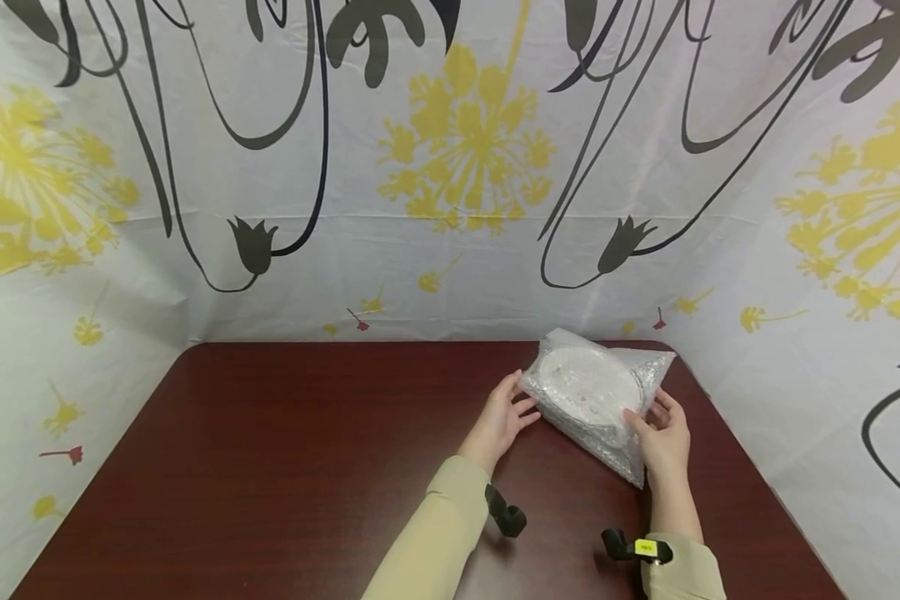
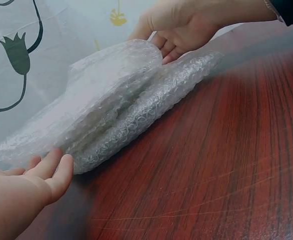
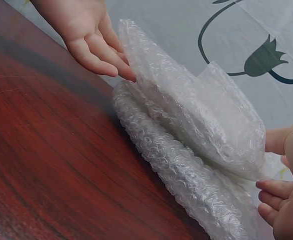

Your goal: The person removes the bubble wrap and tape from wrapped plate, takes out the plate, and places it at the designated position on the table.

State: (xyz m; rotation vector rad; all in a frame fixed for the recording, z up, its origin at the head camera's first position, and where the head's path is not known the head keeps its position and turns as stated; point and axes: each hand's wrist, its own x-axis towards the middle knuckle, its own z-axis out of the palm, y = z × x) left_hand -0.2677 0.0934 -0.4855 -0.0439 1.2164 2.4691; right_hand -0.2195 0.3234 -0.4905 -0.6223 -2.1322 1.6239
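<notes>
Bubble-wrap package (image 1: 587, 385), middle right of the head view, could slip: the right hand (image 1: 665, 437) pinched it, but the left hand (image 1: 498, 422), fingers loose, only touched it.

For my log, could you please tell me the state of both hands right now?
Left hand: open, at the edge of the bubble-wrapped package.
Right hand: holding the package.
</notes>
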